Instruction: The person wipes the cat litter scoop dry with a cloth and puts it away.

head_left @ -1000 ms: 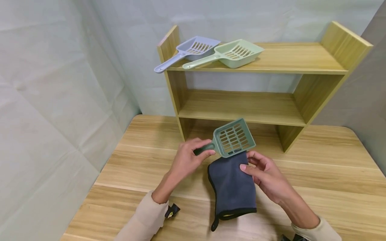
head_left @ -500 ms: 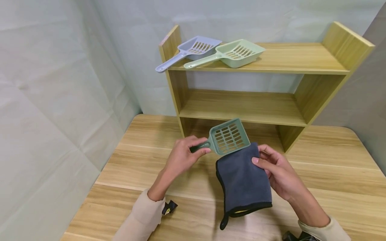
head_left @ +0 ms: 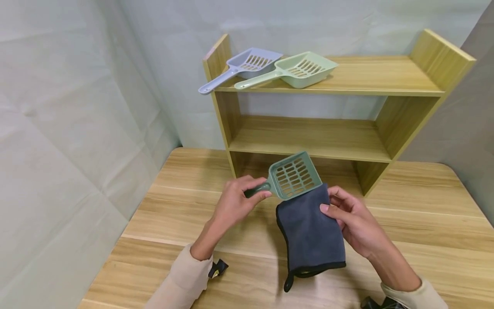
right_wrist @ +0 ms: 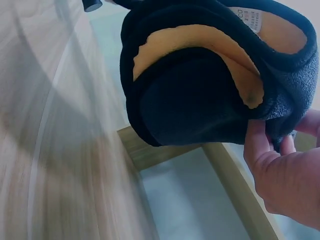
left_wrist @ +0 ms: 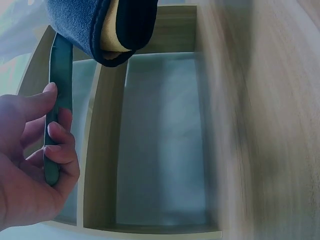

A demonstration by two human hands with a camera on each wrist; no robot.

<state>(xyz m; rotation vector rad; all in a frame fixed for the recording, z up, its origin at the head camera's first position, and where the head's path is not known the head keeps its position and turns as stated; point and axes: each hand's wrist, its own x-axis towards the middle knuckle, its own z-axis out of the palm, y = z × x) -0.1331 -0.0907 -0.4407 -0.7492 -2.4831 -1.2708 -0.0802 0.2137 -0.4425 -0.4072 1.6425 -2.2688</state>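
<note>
A dark green slotted litter scoop (head_left: 295,176) is held above the table, in front of the shelf. My left hand (head_left: 237,199) grips its handle, fingers curled round it in the left wrist view (left_wrist: 50,135). My right hand (head_left: 356,221) pinches a folded dark blue-grey cloth (head_left: 312,231) with black edging and a hanging loop. The cloth's upper edge meets the scoop's near side. Seen from the right wrist, the folded cloth (right_wrist: 195,95) shows a yellow-orange inner side and a white label. Where the cloth meets the scoop, the right fingertips are partly hidden.
A wooden shelf unit (head_left: 308,137) stands at the back of the wooden table (head_left: 173,201). On its top board lie a lavender scoop (head_left: 254,60) and a pale green scoop (head_left: 302,71), handles jutting past the front edge. A pale cloth wall (head_left: 69,128) borders the left.
Over the second, the scoop and left hand shifted slightly left, while the cloth and right hand shifted right. In the last half second they barely moved. Both grips stay the same.
</note>
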